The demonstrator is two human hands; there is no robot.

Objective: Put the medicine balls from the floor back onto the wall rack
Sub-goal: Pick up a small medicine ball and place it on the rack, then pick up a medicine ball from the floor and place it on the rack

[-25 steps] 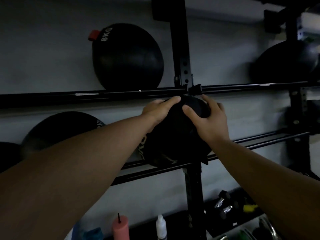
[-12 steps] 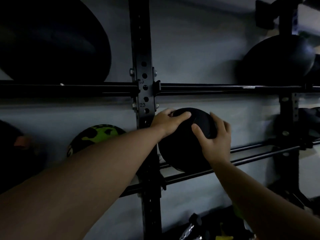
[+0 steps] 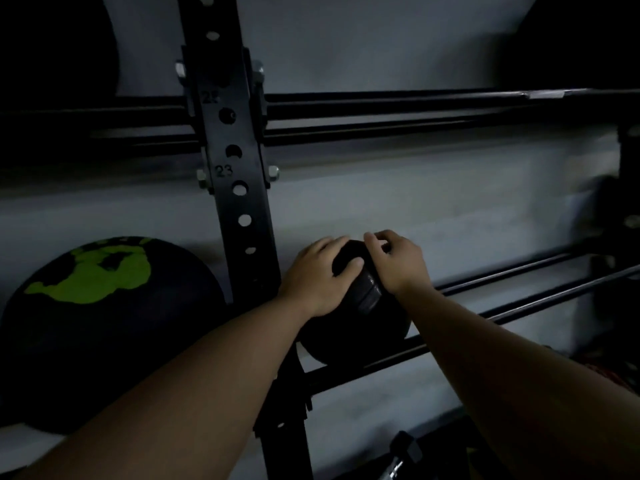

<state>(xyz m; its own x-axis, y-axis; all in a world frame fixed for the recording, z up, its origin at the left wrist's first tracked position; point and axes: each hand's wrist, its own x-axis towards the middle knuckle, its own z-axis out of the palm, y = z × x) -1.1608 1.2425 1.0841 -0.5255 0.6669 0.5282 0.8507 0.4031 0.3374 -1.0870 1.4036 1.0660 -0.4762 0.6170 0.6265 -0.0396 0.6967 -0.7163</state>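
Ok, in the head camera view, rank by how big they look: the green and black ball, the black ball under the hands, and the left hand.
1. Green and black ball, the largest, though it sits nearer the camera.
2. Black ball, partly hidden by both hands.
3. Left hand, the smallest.

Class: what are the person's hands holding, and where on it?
Both hands, left and right, grip a black medicine ball at its top, as it sits on the lower rack rails.

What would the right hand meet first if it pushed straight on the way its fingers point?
The right hand already lies on the black ball, fingers curling over its top. Past the ball, it would likely meet the wall, though depth is hard to judge.
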